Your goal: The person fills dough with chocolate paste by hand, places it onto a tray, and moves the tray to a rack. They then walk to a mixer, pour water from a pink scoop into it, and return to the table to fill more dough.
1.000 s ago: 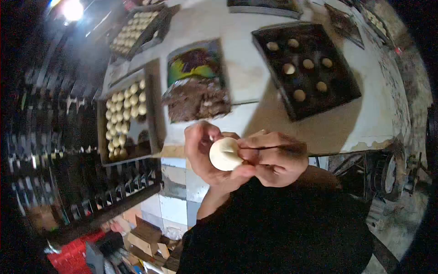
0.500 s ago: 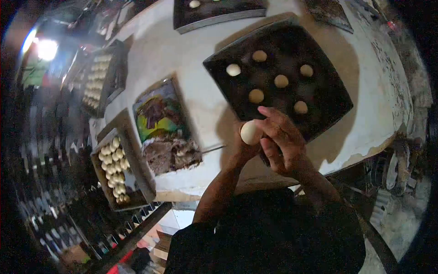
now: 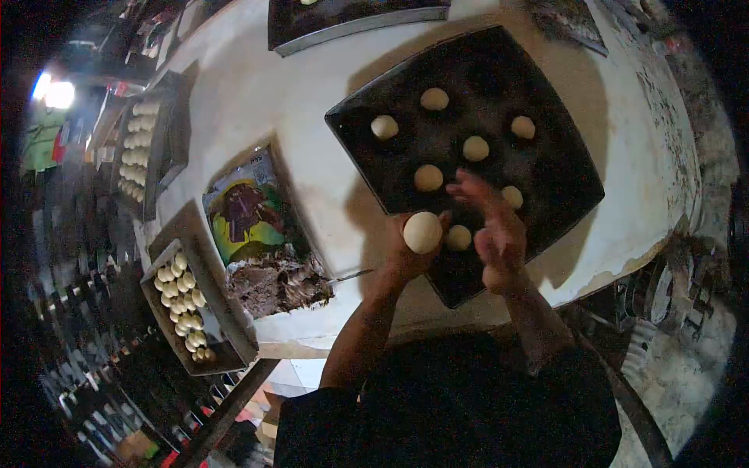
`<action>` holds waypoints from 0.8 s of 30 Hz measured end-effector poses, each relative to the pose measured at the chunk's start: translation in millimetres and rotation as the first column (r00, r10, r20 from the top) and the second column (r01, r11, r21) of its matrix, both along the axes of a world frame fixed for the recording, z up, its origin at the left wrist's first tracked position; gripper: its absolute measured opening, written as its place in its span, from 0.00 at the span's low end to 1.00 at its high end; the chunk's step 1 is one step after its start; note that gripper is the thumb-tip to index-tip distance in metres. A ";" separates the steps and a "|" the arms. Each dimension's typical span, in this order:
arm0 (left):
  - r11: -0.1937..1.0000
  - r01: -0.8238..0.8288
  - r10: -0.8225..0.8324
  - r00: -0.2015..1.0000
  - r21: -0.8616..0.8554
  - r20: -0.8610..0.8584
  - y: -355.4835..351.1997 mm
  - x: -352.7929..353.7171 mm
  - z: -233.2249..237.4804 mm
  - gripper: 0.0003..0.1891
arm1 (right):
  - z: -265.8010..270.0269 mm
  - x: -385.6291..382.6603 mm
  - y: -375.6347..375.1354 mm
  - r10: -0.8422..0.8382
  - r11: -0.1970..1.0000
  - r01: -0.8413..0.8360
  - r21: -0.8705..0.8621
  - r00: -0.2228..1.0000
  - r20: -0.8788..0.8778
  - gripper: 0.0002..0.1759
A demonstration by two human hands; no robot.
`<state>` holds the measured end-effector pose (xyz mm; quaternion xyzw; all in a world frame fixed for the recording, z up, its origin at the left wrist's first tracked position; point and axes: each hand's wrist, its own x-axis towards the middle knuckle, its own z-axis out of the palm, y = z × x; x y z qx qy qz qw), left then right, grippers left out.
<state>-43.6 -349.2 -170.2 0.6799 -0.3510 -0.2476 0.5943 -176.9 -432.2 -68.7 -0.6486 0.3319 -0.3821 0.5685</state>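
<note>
A round, pale dough ball [image 3: 422, 232] rests in my left hand [image 3: 395, 257], whose fingers curl around its underside at the near left edge of the dark tray [image 3: 538, 86]. My right hand [image 3: 502, 238] hovers over the tray's near part, fingers stretched and somewhat blurred, with nothing visible in them. Just left of it, another dough ball [image 3: 459, 238] lies on the tray, and one more ball [image 3: 512, 197] is partly hidden behind its fingers. Several other dough balls, such as this one [image 3: 476, 148], sit spaced apart farther up the tray.
Left of the tray lies an opened printed bag [image 3: 248, 207] with brown chocolate-like paste [image 3: 273, 287] at its mouth and a thin handle [image 3: 353, 275] sticking out. Smaller trays of dough pieces [image 3: 183, 300] [image 3: 139, 148] stand at the table's left edge. Another dark tray [image 3: 359, 27] is at the back.
My right hand has drawn away from the ball in my left hand, moving right with fingers stretching out. A dough ball between my hands now shows. The view has shifted slightly.
</note>
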 end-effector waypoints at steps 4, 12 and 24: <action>0.917 0.303 -0.321 0.947 0.260 0.029 -9.8 21.2 63.4 0.12 | -8.9 5.1 -21.3 -0.009 0.994 0.000 0.106 0.996 0.085 0.39; 0.989 0.117 -0.095 0.973 0.093 -0.212 -2.9 3.3 30.4 0.17 | 6.8 29.2 4.6 0.220 0.752 -0.304 -0.585 0.952 -0.212 0.21; 0.837 0.536 -0.513 0.839 0.110 -0.183 -73.1 6.7 44.6 0.30 | -13.5 -13.3 -86.3 -0.018 0.945 -0.126 -0.303 0.901 -0.433 0.26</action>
